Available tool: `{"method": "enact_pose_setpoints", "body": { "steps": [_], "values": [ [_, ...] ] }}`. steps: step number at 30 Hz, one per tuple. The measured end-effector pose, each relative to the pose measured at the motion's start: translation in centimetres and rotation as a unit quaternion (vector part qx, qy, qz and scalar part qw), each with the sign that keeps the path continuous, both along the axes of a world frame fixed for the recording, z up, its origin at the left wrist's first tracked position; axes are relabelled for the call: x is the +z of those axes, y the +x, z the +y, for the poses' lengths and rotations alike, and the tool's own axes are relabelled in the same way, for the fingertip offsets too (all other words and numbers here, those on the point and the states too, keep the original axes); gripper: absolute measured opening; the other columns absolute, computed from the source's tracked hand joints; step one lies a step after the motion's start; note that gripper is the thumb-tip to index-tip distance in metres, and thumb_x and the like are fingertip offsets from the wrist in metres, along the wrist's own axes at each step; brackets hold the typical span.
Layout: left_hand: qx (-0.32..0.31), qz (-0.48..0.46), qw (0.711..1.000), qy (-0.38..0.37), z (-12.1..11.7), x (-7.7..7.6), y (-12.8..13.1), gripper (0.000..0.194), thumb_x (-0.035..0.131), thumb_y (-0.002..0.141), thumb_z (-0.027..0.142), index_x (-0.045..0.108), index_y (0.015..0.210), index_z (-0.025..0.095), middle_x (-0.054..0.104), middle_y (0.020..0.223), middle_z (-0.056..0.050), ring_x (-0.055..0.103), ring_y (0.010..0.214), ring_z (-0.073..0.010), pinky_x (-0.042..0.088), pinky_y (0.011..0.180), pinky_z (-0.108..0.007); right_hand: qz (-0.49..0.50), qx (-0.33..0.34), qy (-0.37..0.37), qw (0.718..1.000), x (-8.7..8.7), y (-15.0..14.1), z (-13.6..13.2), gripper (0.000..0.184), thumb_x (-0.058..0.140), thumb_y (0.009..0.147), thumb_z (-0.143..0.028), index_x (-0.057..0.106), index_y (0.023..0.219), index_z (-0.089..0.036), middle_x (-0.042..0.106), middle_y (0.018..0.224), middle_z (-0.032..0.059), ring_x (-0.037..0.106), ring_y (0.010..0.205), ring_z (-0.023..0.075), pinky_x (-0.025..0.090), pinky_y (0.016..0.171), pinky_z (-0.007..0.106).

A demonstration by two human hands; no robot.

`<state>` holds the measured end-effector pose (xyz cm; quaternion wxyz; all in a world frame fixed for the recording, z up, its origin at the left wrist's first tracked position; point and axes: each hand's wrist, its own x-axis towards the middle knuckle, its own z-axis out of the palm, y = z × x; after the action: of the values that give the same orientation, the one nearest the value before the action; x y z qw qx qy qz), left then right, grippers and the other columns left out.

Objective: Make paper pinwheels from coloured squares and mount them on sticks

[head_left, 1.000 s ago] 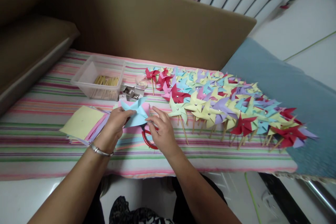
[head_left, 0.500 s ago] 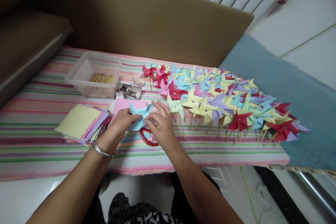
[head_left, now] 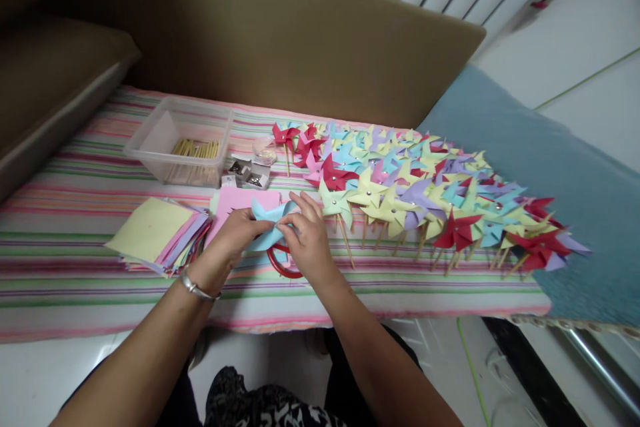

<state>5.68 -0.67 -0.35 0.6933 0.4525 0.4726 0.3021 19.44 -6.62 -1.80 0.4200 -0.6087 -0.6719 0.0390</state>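
A light blue paper pinwheel with folded blades is held between my two hands. My left hand pinches it from the left; a silver bangle circles that wrist. At its centre and right side, my right hand presses with thumb and forefinger, the other fingers slightly raised. Anything small between those fingertips is hidden. Below the pinwheel lie red-handled scissors, partly covered. Pink paper rests behind my left hand. Stacked coloured paper squares, yellow on top, lie to the left.
A clear plastic box holds wooden sticks. Small open boxes of metal pins and a round clear container stand beside it. Many finished pinwheels on sticks fill the right side. A brown board stands behind.
The blue pinwheel has tilted and turned slightly between my hands. My right fingers have drawn closer to its centre. The other things stay in place.
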Motion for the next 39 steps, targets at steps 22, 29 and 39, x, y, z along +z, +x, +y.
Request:
{"method": "enact_pose_setpoints", "body": {
  "steps": [22,29,39],
  "values": [
    [-0.029,-0.033,0.999,-0.022,-0.1,0.2,-0.1,0.019,0.073,0.052,0.023,0.069,0.066,0.011,0.066,0.059,-0.003,0.057,0.051,-0.0148,0.043,0.054,-0.025,0.031,-0.025,-0.043,0.998,0.3,0.0,-0.1,0.005,0.067,0.077,-0.021,0.066,0.072,-0.02,0.058,0.127,0.0123,0.039,0.13,0.0271,0.032,0.106,0.048],
    [-0.048,-0.062,0.997,-0.016,0.0,0.5,-0.4,0.017,0.078,0.053,0.022,0.07,0.065,0.012,0.065,0.059,-0.001,0.055,0.054,-0.0124,0.043,0.058,-0.023,0.059,-0.041,-0.055,0.996,0.6,-0.1,0.1,0.009,0.069,0.073,-0.019,0.062,0.078,-0.021,0.057,0.128,0.0122,0.041,0.129,0.0271,0.03,0.107,0.05],
    [-0.015,-0.061,0.997,-0.039,0.0,1.0,-0.1,0.018,0.078,0.052,0.022,0.062,0.054,0.013,0.056,0.047,0.001,0.045,0.043,-0.0095,0.034,0.045,-0.022,0.119,-0.042,-0.021,0.992,1.2,-0.3,-0.2,0.04,0.07,0.072,-0.023,0.056,0.11,-0.016,0.054,0.128,0.0159,0.044,0.126,0.0256,0.033,0.107,0.044]
  ]
}}
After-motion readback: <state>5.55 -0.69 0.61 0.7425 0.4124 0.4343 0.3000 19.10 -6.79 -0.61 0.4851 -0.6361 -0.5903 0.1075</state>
